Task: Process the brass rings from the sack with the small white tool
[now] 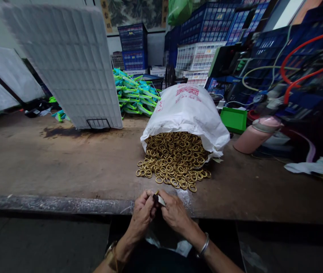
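- Panel of white gridded plastic (67,64): propped upright, well ahead of the grip and to its left; untouched.
- Table of worn brown wood (50,163): the grip sits just over its near edge.
- Left hand (143,212): fingers curled in tight, thumb and fingertips pinched on the left end of the held piece; gold-coloured band at the wrist.
- Small pale-and-dark piece (158,198): clamped between both hands, touching the fingertips of each. A brass-coloured glint shows at its top, and what it is cannot be made out. Judged light and stiff enough for a fingertip pinch at each end.
- Right hand (175,213): closed likewise on the right end of the piece; silver bangle on the wrist.
- Heap of brass-coloured metal rings (175,161): just ahead of the grip, slightly right, spilling onto the table. Each ring is judged rigid, smooth and light, likely slippery and prone to roll, so best taken singly by the rim. The mass together is judged heavy.
- Sack of white woven plastic (188,110): lying on its side beyond the heap, mouth toward the grip; soft-walled.
- Tray of green plastic (234,119): ahead and right, beside the sack.
- Pink cylindrical bottle (256,134): lying on its side, farther right.
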Demonstrator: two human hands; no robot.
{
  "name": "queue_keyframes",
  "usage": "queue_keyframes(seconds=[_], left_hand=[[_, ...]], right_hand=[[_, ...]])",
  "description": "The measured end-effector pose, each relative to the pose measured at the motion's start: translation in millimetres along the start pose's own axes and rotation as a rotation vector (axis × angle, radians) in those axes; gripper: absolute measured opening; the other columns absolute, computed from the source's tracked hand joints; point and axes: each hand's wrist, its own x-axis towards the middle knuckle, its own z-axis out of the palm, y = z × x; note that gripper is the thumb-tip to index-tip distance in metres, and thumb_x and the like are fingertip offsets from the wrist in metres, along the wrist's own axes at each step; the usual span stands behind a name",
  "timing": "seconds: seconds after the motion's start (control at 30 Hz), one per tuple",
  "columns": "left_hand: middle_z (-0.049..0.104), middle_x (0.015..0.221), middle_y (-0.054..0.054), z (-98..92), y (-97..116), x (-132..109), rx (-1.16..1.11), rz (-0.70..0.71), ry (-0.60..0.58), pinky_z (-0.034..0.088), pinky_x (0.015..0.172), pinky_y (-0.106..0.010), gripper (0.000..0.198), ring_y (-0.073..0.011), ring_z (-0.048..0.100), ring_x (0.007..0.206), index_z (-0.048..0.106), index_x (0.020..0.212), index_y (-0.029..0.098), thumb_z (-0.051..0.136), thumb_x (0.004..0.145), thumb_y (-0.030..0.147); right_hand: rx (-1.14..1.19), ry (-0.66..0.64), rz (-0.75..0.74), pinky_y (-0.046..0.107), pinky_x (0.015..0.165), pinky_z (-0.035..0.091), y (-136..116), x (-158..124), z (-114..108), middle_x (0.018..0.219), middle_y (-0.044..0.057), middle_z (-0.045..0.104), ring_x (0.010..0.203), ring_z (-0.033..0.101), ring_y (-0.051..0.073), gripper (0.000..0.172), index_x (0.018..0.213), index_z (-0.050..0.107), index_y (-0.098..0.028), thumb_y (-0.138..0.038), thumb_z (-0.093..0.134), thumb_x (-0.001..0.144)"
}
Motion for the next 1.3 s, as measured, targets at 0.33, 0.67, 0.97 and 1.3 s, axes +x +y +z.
queue_keyframes(seconds=[0.33, 0.67, 0.97, 1.3], left_hand=[[0.035, 0.049, 0.009, -0.2, 0.6, -0.7, 0.096, 0.076, 0.044, 0.02, 0.041, -0.018, 0.034, -0.0047, 0.025, 0.04, 0.043, 0.07, 0.019, 0.054, 0.071, 0.05], [0.036, 0.05, 0.008, -2.7, 1.2, -2.6, 0.128, 0.092, 0.039, 0.02, 0.041, -0.018, 0.036, -0.0051, 0.026, 0.041, 0.042, 0.067, 0.019, 0.052, 0.072, 0.053], [0.05, 0.057, 0.005, -3.0, 4.9, -14.5, -0.035, -0.023, -0.052, 0.021, 0.035, -0.016, 0.035, -0.0029, 0.03, 0.038, 0.044, 0.067, 0.018, 0.056, 0.071, 0.051], [0.058, 0.073, -0.002, -15.4, 6.6, -7.0, -0.362, -0.078, -0.017, 0.031, 0.037, -0.016, 0.024, -0.0077, 0.048, 0.05, 0.053, 0.079, 0.016, 0.061, 0.071, 0.037]], right_hand=[[-0.145, 0.057, 0.015, 0.024, 0.054, 0.024, -6.8, 1.1, 0.8, 0.069, 0.002, 0.059, 0.059, 0.048, 0.013, 0.026, 0.08, 0.048, -0.019, -0.002, 0.034, 0.066], [-0.095, -0.034, 0.044, 0.023, 0.053, 0.024, -2.3, 3.5, 1.8, 0.064, 0.0, 0.058, 0.057, 0.048, 0.012, 0.028, 0.081, 0.05, -0.019, -0.003, 0.034, 0.065], [-0.368, -0.064, 0.157, 0.024, 0.052, 0.023, 5.1, 15.1, -3.9, 0.073, 0.004, 0.063, 0.062, 0.054, 0.015, 0.027, 0.093, 0.051, -0.017, -0.006, 0.041, 0.07], [-0.546, 0.052, 0.232, 0.026, 0.055, 0.025, 1.6, 40.2, 4.4, 0.079, 0.007, 0.064, 0.069, 0.059, 0.018, 0.021, 0.094, 0.049, -0.019, -0.008, 0.038, 0.081]])
